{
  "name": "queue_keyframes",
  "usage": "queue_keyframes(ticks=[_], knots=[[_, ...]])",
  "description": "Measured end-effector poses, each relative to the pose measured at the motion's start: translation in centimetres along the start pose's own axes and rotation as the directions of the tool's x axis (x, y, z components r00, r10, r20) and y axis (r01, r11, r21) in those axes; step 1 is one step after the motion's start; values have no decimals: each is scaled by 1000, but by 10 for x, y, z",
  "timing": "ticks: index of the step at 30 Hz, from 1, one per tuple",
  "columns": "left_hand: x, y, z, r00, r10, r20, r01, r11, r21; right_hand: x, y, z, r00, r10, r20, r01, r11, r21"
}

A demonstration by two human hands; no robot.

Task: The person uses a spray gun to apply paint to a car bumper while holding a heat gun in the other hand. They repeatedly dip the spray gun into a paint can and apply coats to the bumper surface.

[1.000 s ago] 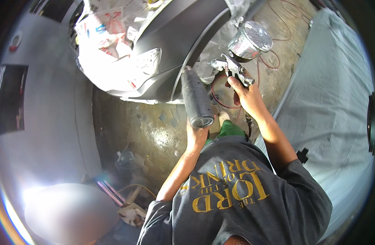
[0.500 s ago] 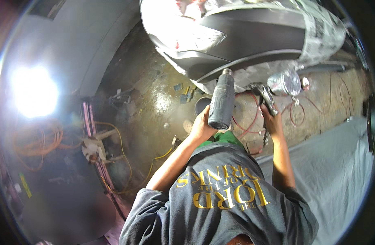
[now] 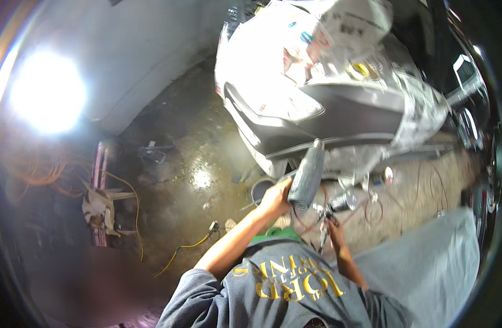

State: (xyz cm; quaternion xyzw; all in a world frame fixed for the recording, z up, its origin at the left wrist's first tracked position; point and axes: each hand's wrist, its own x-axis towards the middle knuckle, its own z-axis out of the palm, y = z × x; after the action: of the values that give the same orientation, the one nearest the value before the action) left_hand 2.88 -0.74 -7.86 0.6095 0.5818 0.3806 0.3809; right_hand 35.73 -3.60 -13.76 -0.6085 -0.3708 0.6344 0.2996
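My left hand (image 3: 275, 200) is closed round a dark heat gun (image 3: 306, 178), whose narrow metal nozzle points away from me toward the lower edge of a dark grey vehicle body panel (image 3: 360, 112). A visible gap between nozzle and panel cannot be told from this angle. Lower and to the right, my right hand (image 3: 337, 234) grips a metal spray gun (image 3: 323, 212) with a cup (image 3: 344, 201) on its far side. White paper and plastic masking (image 3: 273, 60) wraps the vehicle around the bare grey panel.
A bright work lamp (image 3: 48, 92) glares at the left. A dark bucket (image 3: 260, 191) stands near my feet. Red hose (image 3: 374, 210) loops over the floor at right, and a yellow cable (image 3: 177, 252) runs at left. Grey sheeting (image 3: 431, 246) covers the near right.
The view has shifted, showing more of the masked vehicle. My right hand has drawn back lower and nearer my body with the spray gun. The heat gun is tilted further rightward.
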Motion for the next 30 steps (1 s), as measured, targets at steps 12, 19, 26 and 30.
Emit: queue_keyframes(ticks=[12,19,26,30], knots=[[-3,-35,-39,985,-120,-125,84,962,-260,-94,67,65,958,-46,-282,-65,927,-370],[40,-69,-13,998,59,22,-41,872,-488,-135,39,104,914,-43,-404,-68,964,-258],[14,-26,-45,978,179,109,-157,969,-189,-156,52,121,887,-74,-456,-28,977,-213],[6,-26,-56,978,158,138,-129,972,-194,-150,50,119,905,-72,-419,-29,973,-229]])
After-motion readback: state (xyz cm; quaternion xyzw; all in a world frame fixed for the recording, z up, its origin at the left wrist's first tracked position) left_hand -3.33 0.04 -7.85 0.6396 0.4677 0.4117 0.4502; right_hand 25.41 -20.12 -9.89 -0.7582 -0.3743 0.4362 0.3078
